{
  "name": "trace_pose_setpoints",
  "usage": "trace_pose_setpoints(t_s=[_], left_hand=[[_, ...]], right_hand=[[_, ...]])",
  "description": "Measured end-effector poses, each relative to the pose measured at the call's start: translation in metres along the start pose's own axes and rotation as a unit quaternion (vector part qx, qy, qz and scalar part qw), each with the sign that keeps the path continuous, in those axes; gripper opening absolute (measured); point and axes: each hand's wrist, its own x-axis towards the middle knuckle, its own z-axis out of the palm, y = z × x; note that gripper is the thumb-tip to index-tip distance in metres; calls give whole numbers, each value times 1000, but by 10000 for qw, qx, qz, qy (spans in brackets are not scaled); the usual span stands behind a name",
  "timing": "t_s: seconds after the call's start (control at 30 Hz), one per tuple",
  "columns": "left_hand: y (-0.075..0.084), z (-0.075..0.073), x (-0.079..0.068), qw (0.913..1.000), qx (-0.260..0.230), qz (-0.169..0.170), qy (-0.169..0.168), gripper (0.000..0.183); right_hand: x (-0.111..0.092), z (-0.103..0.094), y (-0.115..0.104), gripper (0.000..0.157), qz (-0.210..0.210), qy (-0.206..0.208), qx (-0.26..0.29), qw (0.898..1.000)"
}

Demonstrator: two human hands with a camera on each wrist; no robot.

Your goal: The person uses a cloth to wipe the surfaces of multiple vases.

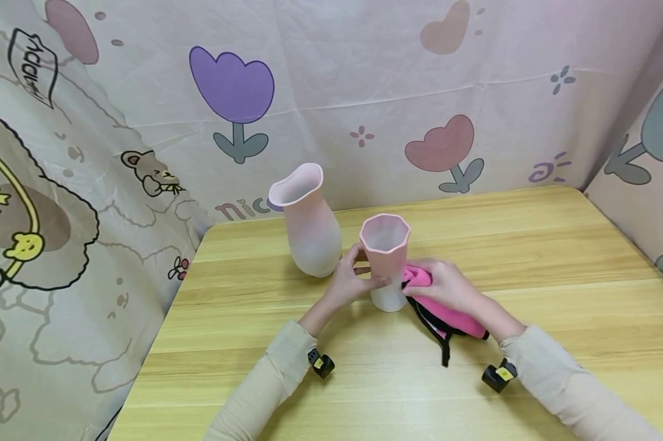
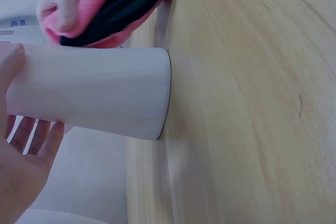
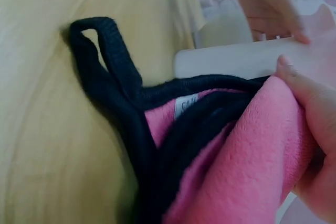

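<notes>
On my feed, the faceted vase (image 1: 388,262) and the wavy-rimmed vase (image 1: 314,237) look smooth and satiny. I see plush, matt fleece on the pink cloth (image 3: 247,166), black fabric trim (image 3: 118,111), a faintly glossy wood-grain tabletop (image 1: 227,331) and a creased cloth backdrop (image 1: 331,61).

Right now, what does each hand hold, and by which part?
The left hand holds the angular-rimmed vase around its middle; the right hand grips the pink cloth by its bunched end.

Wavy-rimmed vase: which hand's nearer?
Left. In the head view, the left hand is just right of the wavy-rimmed vase, holding the straighter vase; the right hand is farther right, past that vase, gripping the pink cloth.
</notes>
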Motion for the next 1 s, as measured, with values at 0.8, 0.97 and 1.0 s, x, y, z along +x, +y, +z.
trace_pose_setpoints(t_s=[0.8,0.97,1.0], left_hand=[[1,1,-2,10000,-28,-54,22,65],[7,0,-3,9999,-39,-135,-20,66],[10,-1,-4,9998,-48,-163,-37,66]], right_hand=[[-2,14,13,46,309,-715,-514,9956],[-3,15,15,41,287,-570,-376,9973],[-3,15,15,41,281,-528,-317,9977]])
